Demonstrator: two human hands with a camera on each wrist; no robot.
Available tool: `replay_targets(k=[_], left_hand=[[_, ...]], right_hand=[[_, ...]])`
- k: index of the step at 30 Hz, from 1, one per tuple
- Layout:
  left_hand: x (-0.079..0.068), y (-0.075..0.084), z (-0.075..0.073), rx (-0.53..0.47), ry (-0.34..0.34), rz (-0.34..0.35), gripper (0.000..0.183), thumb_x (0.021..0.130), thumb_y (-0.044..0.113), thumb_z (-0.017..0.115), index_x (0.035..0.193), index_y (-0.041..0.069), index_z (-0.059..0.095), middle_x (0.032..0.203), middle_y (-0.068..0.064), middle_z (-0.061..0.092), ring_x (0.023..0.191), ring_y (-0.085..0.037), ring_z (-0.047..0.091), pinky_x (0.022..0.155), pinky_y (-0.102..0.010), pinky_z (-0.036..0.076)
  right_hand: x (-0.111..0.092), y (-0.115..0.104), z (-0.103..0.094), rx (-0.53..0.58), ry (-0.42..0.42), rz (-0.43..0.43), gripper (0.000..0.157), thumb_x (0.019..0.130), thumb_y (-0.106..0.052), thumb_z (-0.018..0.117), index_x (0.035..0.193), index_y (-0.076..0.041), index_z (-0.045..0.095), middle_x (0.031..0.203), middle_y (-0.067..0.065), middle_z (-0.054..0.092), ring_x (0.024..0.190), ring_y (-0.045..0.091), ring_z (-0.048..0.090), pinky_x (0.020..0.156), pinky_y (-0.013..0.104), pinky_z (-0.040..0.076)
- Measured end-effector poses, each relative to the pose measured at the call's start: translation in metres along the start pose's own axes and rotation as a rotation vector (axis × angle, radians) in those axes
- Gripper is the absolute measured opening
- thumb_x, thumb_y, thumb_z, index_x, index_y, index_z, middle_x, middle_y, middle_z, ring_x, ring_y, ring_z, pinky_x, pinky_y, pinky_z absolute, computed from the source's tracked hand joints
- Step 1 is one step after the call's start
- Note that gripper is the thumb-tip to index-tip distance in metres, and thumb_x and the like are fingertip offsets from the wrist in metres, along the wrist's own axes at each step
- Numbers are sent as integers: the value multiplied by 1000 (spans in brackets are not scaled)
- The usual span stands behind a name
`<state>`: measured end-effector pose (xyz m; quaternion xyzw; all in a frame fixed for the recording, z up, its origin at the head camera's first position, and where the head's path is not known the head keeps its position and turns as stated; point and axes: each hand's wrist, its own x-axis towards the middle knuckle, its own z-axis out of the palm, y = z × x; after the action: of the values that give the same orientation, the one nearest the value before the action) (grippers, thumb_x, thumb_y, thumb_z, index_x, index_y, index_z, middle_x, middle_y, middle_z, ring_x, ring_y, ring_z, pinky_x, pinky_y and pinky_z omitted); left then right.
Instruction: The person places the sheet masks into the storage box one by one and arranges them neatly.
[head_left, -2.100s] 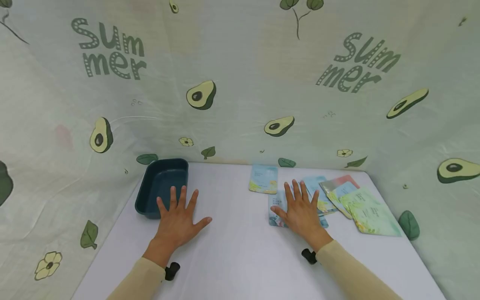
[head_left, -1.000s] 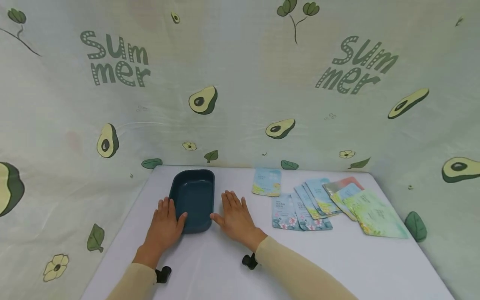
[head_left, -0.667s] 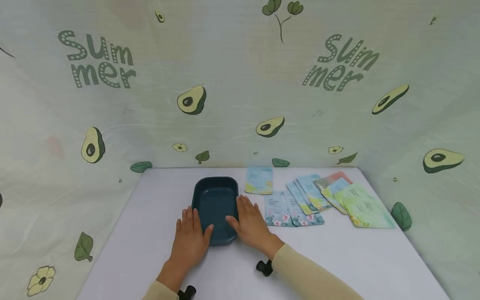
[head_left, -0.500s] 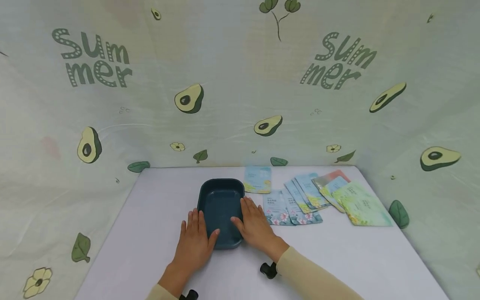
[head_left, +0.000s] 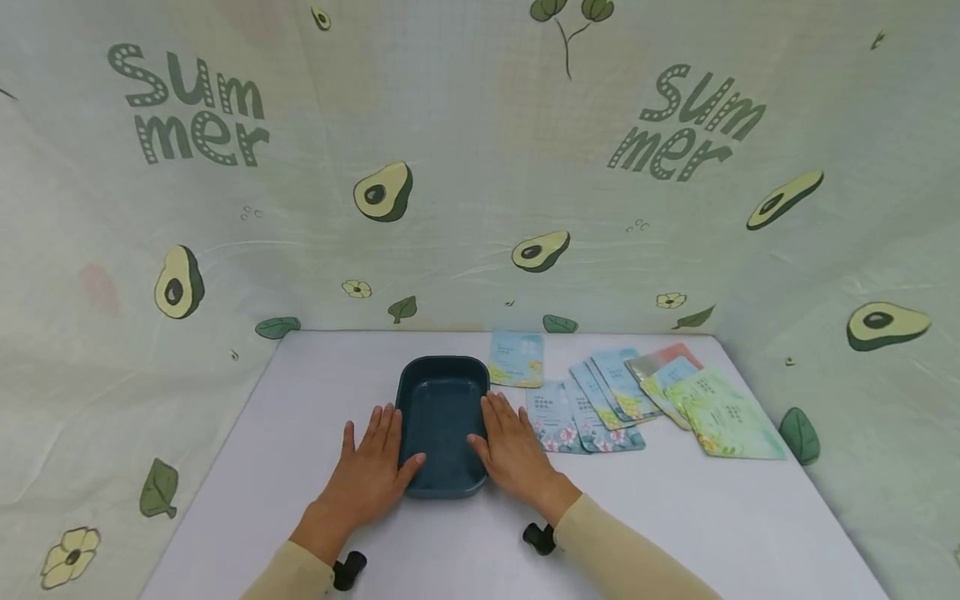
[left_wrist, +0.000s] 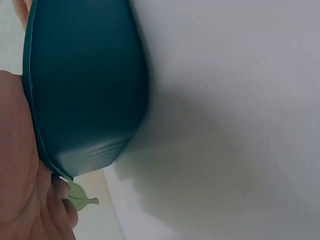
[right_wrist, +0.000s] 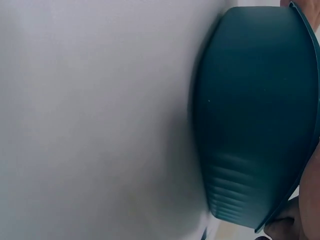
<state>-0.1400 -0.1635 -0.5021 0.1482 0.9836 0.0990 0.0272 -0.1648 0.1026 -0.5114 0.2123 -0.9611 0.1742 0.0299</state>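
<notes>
A dark teal rectangular tray (head_left: pixel 442 437) sits on the white table in the head view, between the two hands. Along its left side lies my left hand (head_left: pixel 367 471), fingers straight and slightly spread, fingertips at the rim. My right hand (head_left: pixel 517 458) rests along the right rim with extended fingers, its thumb reaching over the near right part. In the left wrist view the tray's side wall (left_wrist: pixel 90 80) stands beside the palm (left_wrist: pixel 15 160). The right wrist view shows the opposite wall (right_wrist: pixel 255 110), with part of the hand (right_wrist: pixel 310 200) at the rim.
Right of the tray lie flat printed sachets: a light blue one (head_left: pixel 517 358) at the back, floral blue ones (head_left: pixel 555 417), overlapping blue ones (head_left: pixel 626 383) and a green one (head_left: pixel 723 417). A patterned cloth (head_left: pixel 457 125) hangs behind the white table (head_left: pixel 675 533).
The tray has moved from the far left to the middle, beside the sachets. The right hand left the sachets for the tray's right side. Most recently the left hand shifted slightly left.
</notes>
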Motion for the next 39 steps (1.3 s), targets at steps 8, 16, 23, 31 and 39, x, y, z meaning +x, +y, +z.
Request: replay_targets(k=[8,16,23,31,39], left_hand=[[2,3,5,-19,-6,31,87,111,60,37,166,-5,20,175,-22,17,163,-39,13,128,-68,11],[7,7,13,-55,-18,43,86,111,61,36,166,-3,20,175,-21,16,164,-38,14,130,-64,12],[7,12,9,-69,-35,52,87,111,60,38,167,-3,20,176,-20,16,164,-37,14,130,-63,14],[5,10,8,-66,-28,38,88,110,62,38,167,-2,18,176,-20,15,164,-37,14,130,-62,15],[1,7,6,-57,-11,46,89,110,63,37,167,-3,17,176,-20,14,164,-38,13,130,-62,15]], right_hand=[[10,22,-17,44,-51,5,67,115,-42,42,162,4,35,170,21,33,160,37,28,126,64,27],[40,93,-27,-112,-221,178,69,115,-43,38,165,4,26,173,22,24,162,40,19,129,64,16],[0,98,-16,-280,-254,95,66,114,-45,42,160,3,40,167,21,38,158,39,31,128,66,20],[-77,93,-22,-305,-123,42,60,111,-42,53,152,2,53,159,20,51,151,43,43,124,68,27],[-103,88,-34,-304,6,-44,52,105,-37,66,139,2,64,141,19,65,135,41,58,115,65,42]])
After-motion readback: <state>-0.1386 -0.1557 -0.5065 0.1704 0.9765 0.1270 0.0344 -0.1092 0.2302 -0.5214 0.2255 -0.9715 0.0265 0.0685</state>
